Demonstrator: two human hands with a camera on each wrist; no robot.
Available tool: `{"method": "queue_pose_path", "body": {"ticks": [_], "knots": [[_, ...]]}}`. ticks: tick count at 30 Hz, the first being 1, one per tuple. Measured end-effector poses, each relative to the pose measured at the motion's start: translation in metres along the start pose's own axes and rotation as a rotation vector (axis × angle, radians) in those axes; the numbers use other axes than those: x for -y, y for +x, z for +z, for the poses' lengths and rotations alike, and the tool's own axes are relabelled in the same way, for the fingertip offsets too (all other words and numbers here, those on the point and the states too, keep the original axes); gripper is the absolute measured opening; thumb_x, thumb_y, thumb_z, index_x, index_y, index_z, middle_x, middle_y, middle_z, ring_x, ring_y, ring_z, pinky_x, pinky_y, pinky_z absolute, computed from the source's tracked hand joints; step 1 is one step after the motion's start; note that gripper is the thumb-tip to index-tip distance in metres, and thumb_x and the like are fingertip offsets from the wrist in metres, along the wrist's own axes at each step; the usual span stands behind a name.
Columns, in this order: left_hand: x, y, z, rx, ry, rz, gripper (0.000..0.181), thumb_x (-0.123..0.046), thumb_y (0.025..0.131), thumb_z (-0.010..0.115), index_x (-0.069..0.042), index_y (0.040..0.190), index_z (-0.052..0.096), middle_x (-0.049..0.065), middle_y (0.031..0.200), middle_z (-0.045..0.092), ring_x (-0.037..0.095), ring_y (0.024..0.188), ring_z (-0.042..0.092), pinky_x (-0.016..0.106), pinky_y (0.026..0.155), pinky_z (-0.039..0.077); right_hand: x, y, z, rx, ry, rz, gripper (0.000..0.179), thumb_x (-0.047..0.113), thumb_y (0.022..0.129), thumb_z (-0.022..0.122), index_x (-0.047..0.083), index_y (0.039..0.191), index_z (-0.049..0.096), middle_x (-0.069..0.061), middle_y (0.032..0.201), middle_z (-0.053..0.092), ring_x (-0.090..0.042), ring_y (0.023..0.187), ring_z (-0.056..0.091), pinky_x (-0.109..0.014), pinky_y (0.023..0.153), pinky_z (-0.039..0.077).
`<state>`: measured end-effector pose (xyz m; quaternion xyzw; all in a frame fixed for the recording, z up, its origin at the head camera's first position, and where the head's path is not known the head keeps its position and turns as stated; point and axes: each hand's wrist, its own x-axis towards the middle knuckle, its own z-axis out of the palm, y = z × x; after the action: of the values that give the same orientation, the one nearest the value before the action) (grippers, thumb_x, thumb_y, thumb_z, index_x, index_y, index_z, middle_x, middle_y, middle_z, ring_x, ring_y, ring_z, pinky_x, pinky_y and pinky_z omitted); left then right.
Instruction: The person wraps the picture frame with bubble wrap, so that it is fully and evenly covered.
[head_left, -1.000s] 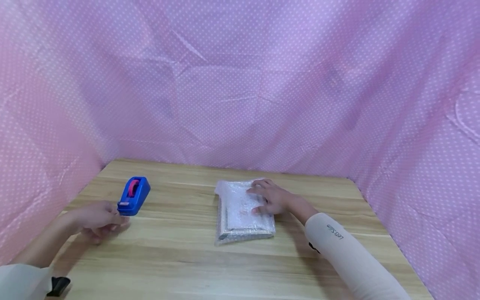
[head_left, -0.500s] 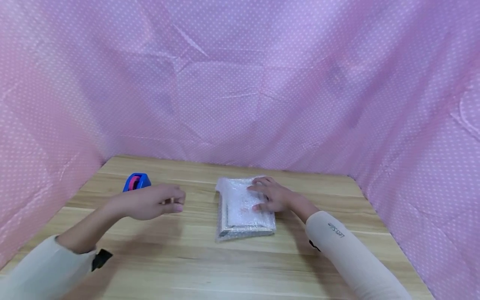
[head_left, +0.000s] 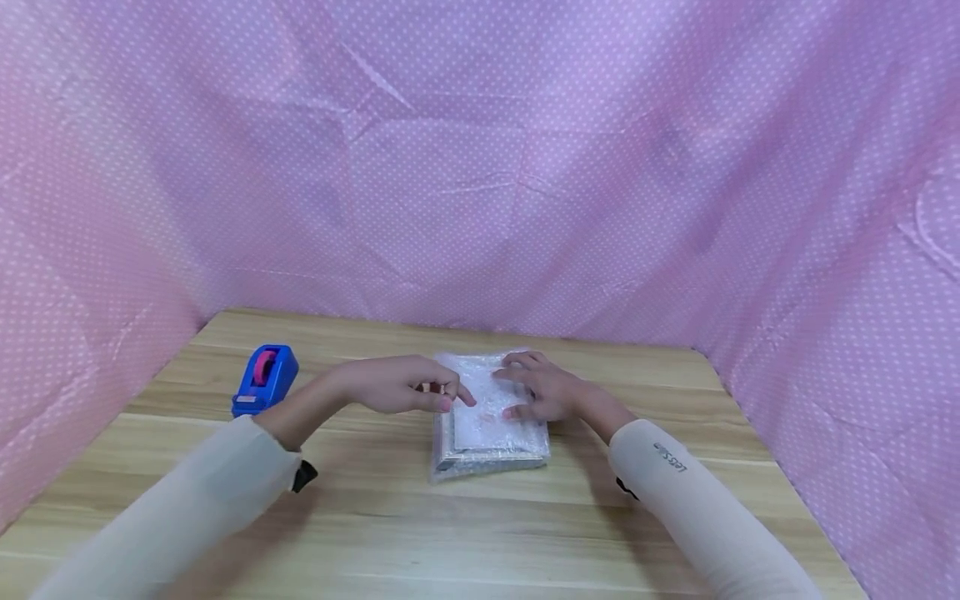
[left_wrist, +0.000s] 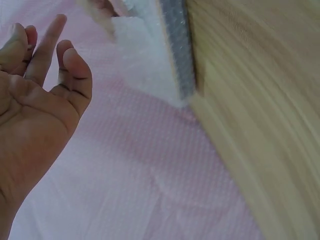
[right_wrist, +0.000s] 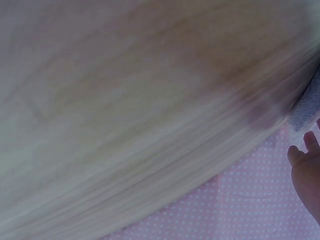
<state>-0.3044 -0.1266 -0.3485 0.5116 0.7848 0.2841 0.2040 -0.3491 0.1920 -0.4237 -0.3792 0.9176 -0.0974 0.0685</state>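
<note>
A flat bubble-wrapped package [head_left: 487, 437] lies on the table, its wrapping clear and shiny over a pale content. My right hand [head_left: 547, 392] rests on its right part with fingers spread. Over the left edge of the package, my left hand [head_left: 397, 385] points its index finger at the top; contact cannot be told. In the left wrist view the left hand [left_wrist: 37, 100] has one straight finger and others bent, with nothing plainly held. A blue tape dispenser [head_left: 276, 379] with a pink core stands behind the left forearm. At the right wrist view's edge, the right hand [right_wrist: 309, 175] is partly cut off.
The wooden tabletop [head_left: 420, 533] stretches around the package, with bare wood in front of it and to its right. A pink dotted cloth [head_left: 480, 183] encloses the back and sides.
My left hand has moved right, from the front of the tape dispenser over to the package. The right hand and the package stay in place.
</note>
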Motion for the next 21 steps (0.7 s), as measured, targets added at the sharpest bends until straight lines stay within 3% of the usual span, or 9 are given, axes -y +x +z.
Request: {"method": "queue_pose_path", "body": {"ticks": [2,6,9,12,21], "knots": [[0.006,0.011,0.001,0.031,-0.008,0.016,0.024,-0.023,0.108,0.052,-0.018,0.085,0.049,-0.001,0.137,0.066,0.010,0.078,0.055,0.028,0.072,0.046,0.000,0.000,0.000,0.003,0.006,0.005,0.075,0.058,0.094,0.065,0.020,0.156,0.045,-0.013,0.162,0.033,-0.037,0.150,0.024,-0.062,0.116,0.029],[0.015,0.033,0.002,0.108,-0.053,0.033,0.026,-0.019,0.108,0.051,-0.015,0.082,0.049,0.009,0.134,0.068,0.021,0.090,0.061,0.029,0.077,0.045,0.001,0.000,-0.001,0.006,0.008,0.007,0.075,0.058,0.094,0.065,0.020,0.156,0.045,-0.014,0.162,0.032,-0.037,0.150,0.024,-0.063,0.116,0.029],[0.018,0.050,0.001,0.168,-0.118,-0.008,0.028,-0.020,0.107,0.052,-0.013,0.081,0.050,0.004,0.128,0.071,0.022,0.111,0.064,0.030,0.084,0.046,0.000,0.000,0.000,0.007,0.004,0.010,0.075,0.059,0.094,0.064,0.021,0.156,0.045,-0.013,0.162,0.032,-0.037,0.150,0.023,-0.062,0.116,0.030],[0.022,0.062,0.000,0.220,-0.174,-0.073,0.026,-0.020,0.105,0.051,-0.013,0.080,0.050,-0.002,0.121,0.073,0.015,0.113,0.062,0.029,0.086,0.043,0.000,0.000,0.000,0.001,0.001,0.007,0.075,0.060,0.094,0.063,0.021,0.155,0.046,-0.013,0.162,0.033,-0.037,0.150,0.023,-0.062,0.116,0.029],[0.042,0.076,0.005,0.313,-0.342,-0.165,0.024,-0.014,0.102,0.049,-0.012,0.078,0.048,0.004,0.117,0.074,0.017,0.114,0.061,0.035,0.091,0.037,-0.001,0.000,0.000,0.007,-0.015,0.007,0.076,0.061,0.094,0.062,0.022,0.157,0.044,-0.013,0.163,0.032,-0.036,0.151,0.022,-0.061,0.118,0.027]]}}
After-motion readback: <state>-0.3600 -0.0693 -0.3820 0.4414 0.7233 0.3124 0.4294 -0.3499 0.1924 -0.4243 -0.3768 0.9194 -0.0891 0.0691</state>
